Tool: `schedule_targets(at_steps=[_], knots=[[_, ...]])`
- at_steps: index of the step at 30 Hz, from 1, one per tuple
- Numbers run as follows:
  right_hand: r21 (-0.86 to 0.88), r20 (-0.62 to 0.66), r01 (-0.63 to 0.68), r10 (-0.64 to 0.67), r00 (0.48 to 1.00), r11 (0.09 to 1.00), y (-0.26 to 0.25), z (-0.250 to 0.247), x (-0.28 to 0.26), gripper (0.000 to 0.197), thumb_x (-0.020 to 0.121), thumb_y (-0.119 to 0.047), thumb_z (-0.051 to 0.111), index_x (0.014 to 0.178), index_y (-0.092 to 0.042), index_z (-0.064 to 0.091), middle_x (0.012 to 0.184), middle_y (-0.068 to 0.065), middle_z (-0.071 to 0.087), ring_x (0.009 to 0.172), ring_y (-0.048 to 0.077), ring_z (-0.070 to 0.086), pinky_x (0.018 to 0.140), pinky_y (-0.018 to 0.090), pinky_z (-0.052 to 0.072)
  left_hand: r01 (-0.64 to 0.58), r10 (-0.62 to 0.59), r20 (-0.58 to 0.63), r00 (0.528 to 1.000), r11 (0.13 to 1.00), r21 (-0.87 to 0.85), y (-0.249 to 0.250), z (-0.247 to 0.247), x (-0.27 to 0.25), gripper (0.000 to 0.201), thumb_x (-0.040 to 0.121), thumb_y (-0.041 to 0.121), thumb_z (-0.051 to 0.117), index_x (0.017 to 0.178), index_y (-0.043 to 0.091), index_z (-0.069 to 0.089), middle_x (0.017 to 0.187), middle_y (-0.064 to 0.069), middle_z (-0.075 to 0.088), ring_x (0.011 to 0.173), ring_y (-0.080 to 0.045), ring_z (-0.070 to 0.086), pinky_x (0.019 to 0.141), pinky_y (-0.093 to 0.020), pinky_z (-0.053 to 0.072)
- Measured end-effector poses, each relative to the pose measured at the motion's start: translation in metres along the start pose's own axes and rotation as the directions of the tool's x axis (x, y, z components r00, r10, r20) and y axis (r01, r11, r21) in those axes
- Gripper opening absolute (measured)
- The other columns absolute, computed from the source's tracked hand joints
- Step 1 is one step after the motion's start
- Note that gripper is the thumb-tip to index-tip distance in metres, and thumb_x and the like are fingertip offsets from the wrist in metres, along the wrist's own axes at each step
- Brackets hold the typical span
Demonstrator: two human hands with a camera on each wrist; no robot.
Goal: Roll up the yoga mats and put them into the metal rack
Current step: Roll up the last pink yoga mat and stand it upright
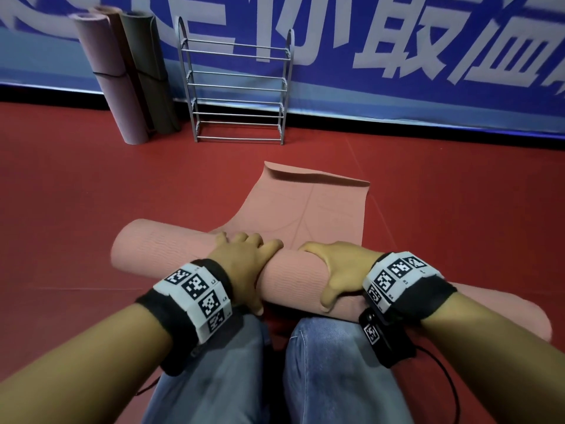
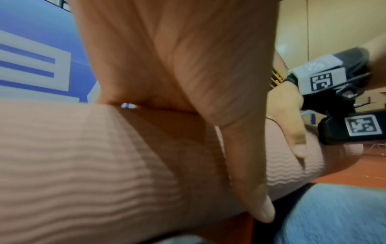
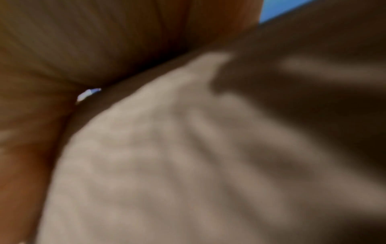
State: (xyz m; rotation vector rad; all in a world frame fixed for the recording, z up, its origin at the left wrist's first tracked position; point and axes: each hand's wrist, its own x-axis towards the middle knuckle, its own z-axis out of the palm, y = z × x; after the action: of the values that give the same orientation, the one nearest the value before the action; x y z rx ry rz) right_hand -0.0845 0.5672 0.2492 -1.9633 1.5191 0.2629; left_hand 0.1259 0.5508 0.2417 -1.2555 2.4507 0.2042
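On the red floor, just in front of the person's knees, lies the pink yoga mat, most of it already wound into a thick roll, with a short flat tail reaching toward the wall. The left hand lies over the top of the roll, fingers bent over its far side and thumb down on the near side, so it grips the roll. The right hand grips it the same way just beside, thumb on the near side (the right wrist view is too blurred to add anything). The roll lies at an angle to the flat tail, so I judge the layers could wind crooked and stick out at one end like a cone. The far corner of the tail is also curled up and may fold under. If the grip loosens, the springy foam could unwind. The metal rack stands empty against the blue banner, well apart from the roll, and three rolled mats lean just beside it.
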Motion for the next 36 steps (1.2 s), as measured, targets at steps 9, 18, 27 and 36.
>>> schedule_targets(at_steps=[9,18,27,36], knots=[[-0.078,-0.011,-0.027,0.026,1.0,0.997,0.005,0.006,0.006,0.122,0.055,-0.036,0.089,0.149,-0.042,0.011,0.136,0.0,0.038,0.123,0.021,0.039,0.104,0.042,0.039,0.055,-0.053,0.037,0.998,0.997,-0.059,0.004,-0.006,0.012,0.093,0.053,0.05,0.086,0.13,0.033,0.035,0.123,-0.001,0.052,0.115,-0.026,0.049,0.095,-0.053,0.034],[-0.307,-0.194,-0.005,-0.057,0.979,0.952,-0.012,0.025,0.012,0.123,0.05,-0.048,0.088,0.144,-0.045,0.009,0.12,0.002,0.051,0.104,0.024,0.055,0.083,0.034,0.048,0.102,-0.035,0.2,0.979,0.935,-0.338,-0.019,-0.012,0.033,0.078,0.046,0.043,0.093,0.11,0.033,0.051,0.09,0.011,0.062,0.078,-0.007,0.059,0.073,-0.027,0.049],[-0.139,-0.125,0.027,-0.045,0.991,0.99,0.008,0.013,0.028,0.115,0.05,-0.043,0.089,0.145,-0.047,0.023,0.115,-0.007,0.062,0.1,0.016,0.056,0.086,0.026,0.044,-0.02,0.02,-0.002,1.0,0.999,-0.05,-0.016,0.015,0.02,0.12,0.056,0.058,0.084,0.149,0.033,0.014,0.148,0.004,0.034,0.137,-0.024,0.031,0.112,-0.058,0.021],[-0.178,-0.102,-0.013,-0.005,0.995,0.984,0.01,0.015,0.038,0.117,0.052,-0.055,0.086,0.148,-0.044,0.019,0.131,-0.003,0.042,0.121,0.019,0.04,0.102,0.042,0.04,0.068,-0.056,0.093,0.994,0.989,-0.133,-0.013,0.006,0.051,0.091,0.048,0.05,0.087,0.124,0.038,0.04,0.11,0.006,0.057,0.101,-0.02,0.056,0.082,-0.038,0.043]])
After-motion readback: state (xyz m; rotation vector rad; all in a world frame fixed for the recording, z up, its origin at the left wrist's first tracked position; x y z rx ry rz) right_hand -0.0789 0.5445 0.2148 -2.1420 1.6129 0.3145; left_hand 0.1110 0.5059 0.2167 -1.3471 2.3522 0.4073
